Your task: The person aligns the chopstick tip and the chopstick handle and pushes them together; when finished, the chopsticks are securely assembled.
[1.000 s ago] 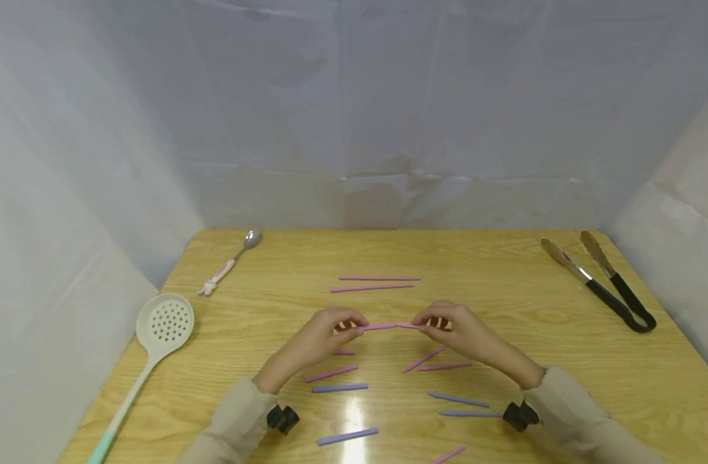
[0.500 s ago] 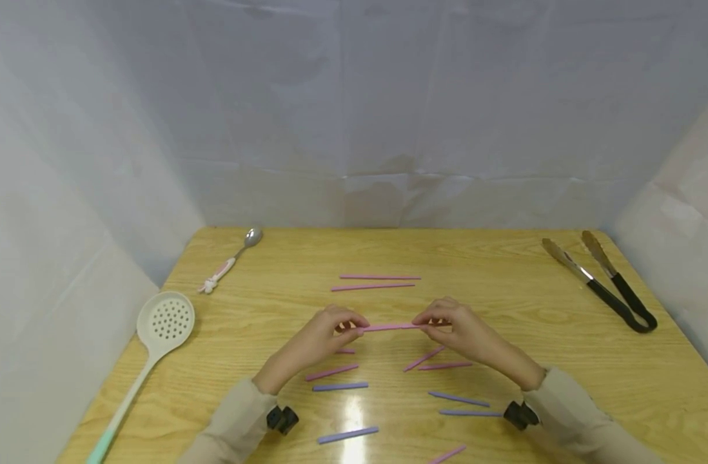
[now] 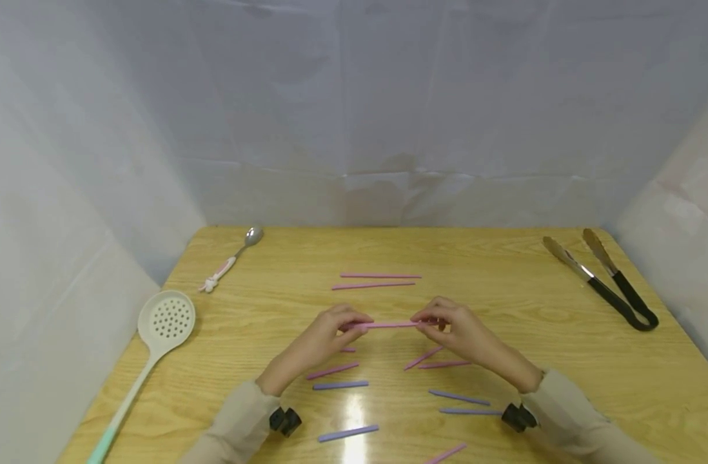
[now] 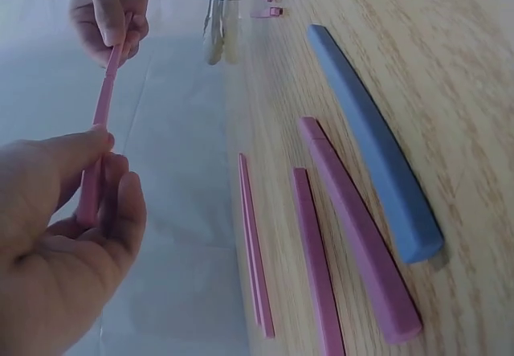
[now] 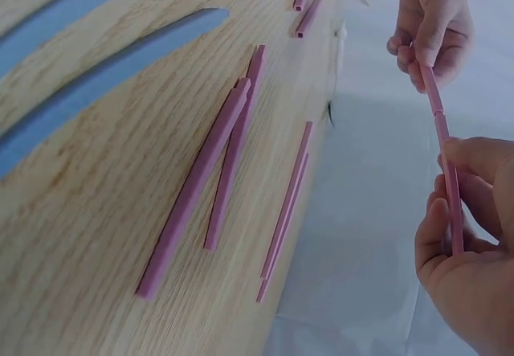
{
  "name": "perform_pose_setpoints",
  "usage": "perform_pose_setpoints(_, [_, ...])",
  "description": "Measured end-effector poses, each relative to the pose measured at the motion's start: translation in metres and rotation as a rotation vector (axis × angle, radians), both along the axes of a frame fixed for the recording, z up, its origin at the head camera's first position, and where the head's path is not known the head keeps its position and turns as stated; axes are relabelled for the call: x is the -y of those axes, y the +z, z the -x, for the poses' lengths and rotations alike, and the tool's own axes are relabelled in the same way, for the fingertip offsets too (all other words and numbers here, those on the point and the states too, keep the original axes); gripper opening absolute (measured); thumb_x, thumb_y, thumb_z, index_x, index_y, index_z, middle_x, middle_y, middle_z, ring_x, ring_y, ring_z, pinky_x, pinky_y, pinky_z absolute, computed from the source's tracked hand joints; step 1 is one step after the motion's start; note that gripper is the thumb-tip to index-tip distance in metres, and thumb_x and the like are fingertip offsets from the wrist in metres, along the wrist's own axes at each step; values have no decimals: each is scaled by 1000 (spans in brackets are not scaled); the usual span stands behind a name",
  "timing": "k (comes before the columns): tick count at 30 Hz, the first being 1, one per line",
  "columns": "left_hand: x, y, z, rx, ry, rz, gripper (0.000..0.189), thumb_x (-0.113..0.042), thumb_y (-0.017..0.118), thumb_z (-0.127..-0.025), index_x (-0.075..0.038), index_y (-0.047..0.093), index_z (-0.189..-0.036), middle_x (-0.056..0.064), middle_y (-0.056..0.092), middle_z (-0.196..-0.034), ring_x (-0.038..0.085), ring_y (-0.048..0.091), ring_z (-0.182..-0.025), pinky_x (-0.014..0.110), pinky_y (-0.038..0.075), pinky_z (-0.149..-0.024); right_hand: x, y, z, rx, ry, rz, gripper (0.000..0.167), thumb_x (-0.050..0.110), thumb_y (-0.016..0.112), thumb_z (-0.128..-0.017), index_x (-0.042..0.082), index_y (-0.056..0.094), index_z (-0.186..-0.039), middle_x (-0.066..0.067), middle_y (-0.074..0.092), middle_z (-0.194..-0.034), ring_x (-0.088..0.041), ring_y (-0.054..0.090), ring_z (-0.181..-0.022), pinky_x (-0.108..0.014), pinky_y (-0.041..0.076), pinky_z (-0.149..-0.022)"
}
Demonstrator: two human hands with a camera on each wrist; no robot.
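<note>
My left hand [image 3: 322, 335] pinches the thicker piece of a pink two-part chopstick [image 3: 389, 325] between thumb and fingers, above the table. Opposite it, my right hand [image 3: 461, 328] pinches the other piece. End to end, the two pieces form one straight line, and a joint line shows between them close to the right fingertips. In the left wrist view the thick butt of the chopstick piece [image 4: 91, 191] lies across the curled fingers. The right wrist view shows the other chopstick piece [image 5: 451, 187] running back into the right palm.
Two long pink chopsticks [image 3: 377, 285] lie behind the hands. Nearer lie several loose pink pieces [image 3: 333, 370] and blue pieces [image 3: 340, 385]. A skimmer [image 3: 167, 319] and a rabbit-handled spoon [image 3: 225, 265] are at left, tongs [image 3: 609, 293] at right.
The pink pieces have come into line, and their joint has shifted right, towards the right fingertips. Both hands keep their pinch and have moved only slightly. The loose pieces lie as before.
</note>
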State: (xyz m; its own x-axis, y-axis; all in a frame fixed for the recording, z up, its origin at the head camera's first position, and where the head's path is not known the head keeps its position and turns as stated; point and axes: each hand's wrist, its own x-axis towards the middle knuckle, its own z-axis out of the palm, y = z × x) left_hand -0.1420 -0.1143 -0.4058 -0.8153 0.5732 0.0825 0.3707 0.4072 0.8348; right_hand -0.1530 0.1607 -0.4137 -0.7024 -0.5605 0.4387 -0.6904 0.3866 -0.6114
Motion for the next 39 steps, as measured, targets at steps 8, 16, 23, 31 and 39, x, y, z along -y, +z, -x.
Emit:
perform_pose_setpoints(8, [-3,-2,-2,-103,24,6,24,-12,53,-98,-1,63,-116,12,64,-111,25,64,-98,23,54,-81,4,1,-4,-32,-43,14,14,-3,70,-81,2,71,-94,-3,61,-86,-2,46,-67,-18,44,-54])
perform_pose_setpoints(16, [-8,-4,-4,-189,37,-31,22,-11,53,-97,0,65,-111,10,65,-103,22,64,-92,21,54,-79,4,0,-6,-74,-59,41,14,-4,72,-78,4,72,-90,0,60,-84,0,45,-67,-19,45,-53])
perform_pose_setpoints(23, [-10,-7,-4,-238,40,-73,20,-9,53,-97,1,66,-109,11,64,-98,23,64,-88,23,55,-73,4,0,-6,-103,-56,64,15,-5,73,-76,4,72,-88,0,61,-82,1,45,-66,-18,44,-52])
perform_pose_setpoints(31, [-15,-8,-6,-216,77,-117,19,-7,55,-95,3,67,-106,12,63,-94,30,64,-82,29,57,-61,7,-4,-7,-123,-59,104,17,-8,73,-74,2,71,-87,-1,60,-80,-2,46,-64,-16,43,-52])
perform_pose_setpoints(39, [-20,-10,-5,-332,153,-138,15,1,58,-91,5,68,-102,12,63,-89,26,59,-72,24,55,-53,11,-4,-5,-194,-66,113,21,-11,73,-72,1,70,-88,-1,58,-82,-7,49,-67,-18,42,-54])
